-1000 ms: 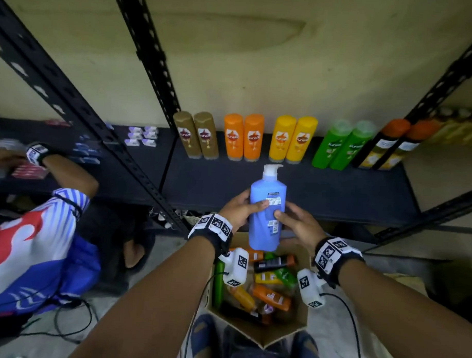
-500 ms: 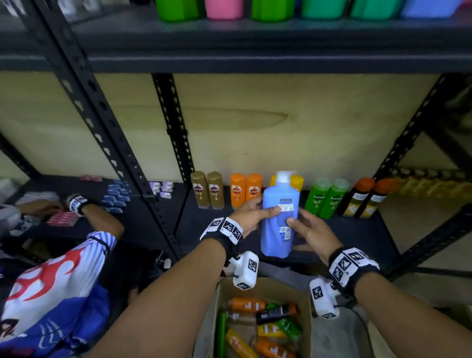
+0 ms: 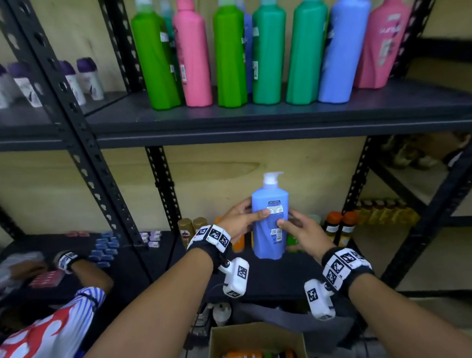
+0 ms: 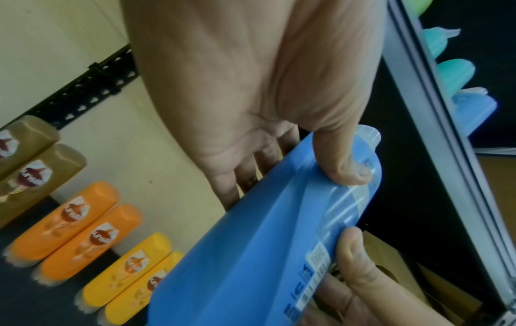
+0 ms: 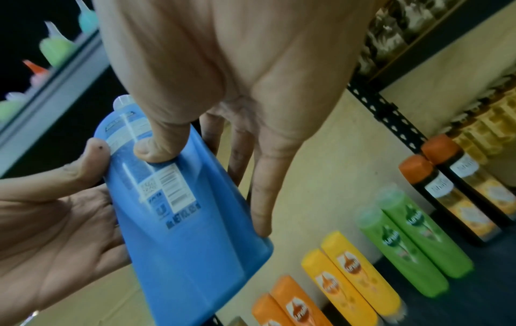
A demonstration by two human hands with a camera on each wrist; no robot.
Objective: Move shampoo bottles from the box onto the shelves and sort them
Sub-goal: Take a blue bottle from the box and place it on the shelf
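Note:
A large blue pump bottle (image 3: 268, 228) with a white pump top stands upright in the air between my two hands, above the front of the lower shelf (image 3: 269, 276). My left hand (image 3: 239, 219) grips its left side, thumb across the label (image 4: 343, 163). My right hand (image 3: 297, 229) grips its right side, thumb on the front (image 5: 159, 145) and fingers behind. The blue bottle (image 4: 251, 253) (image 5: 181, 220) fills both wrist views. The cardboard box (image 3: 253, 340) with small bottles sits below on the floor.
The upper shelf (image 3: 258, 123) carries a row of tall green, pink, teal and blue pump bottles (image 3: 268, 54). Small brown, orange, yellow, green and dark bottles (image 5: 349, 273) line the lower shelf's back. Another person (image 3: 45, 330) works at the lower left. Black posts (image 3: 71, 111) frame the bays.
Both hands have lifted the blue bottle up from above the box to shelf height. My view has tilted upward, so the upper shelf with tall bottles now shows.

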